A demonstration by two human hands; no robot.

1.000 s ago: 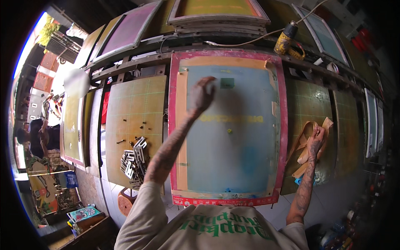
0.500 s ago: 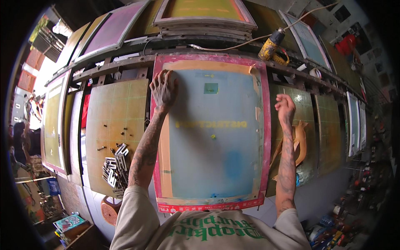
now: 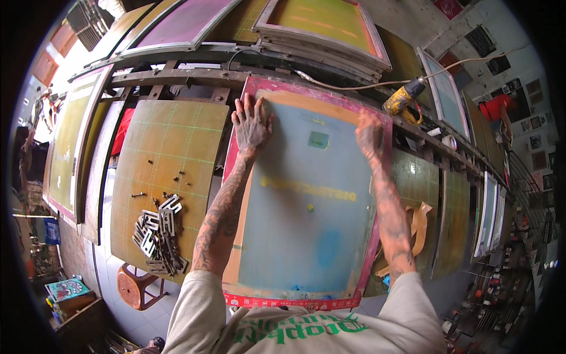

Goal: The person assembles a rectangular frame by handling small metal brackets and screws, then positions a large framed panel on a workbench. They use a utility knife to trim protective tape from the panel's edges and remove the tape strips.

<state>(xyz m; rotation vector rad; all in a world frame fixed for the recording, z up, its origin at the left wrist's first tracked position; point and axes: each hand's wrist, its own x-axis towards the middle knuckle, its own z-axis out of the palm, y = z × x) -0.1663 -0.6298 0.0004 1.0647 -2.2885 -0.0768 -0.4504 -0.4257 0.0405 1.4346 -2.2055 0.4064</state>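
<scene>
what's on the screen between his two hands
In the head view, between the left hand and right hand lies bare blue mesh of the screen frame, with one small green square patch.

My left hand (image 3: 252, 125) presses the matt blue mesh of the red-painted printing screen (image 3: 309, 200), beside a dull yellowed board (image 3: 171, 159) bearing metal brackets (image 3: 158, 231).

Left hand (image 3: 252, 125) and right hand (image 3: 369, 134) lie flat, arms outstretched.
</scene>
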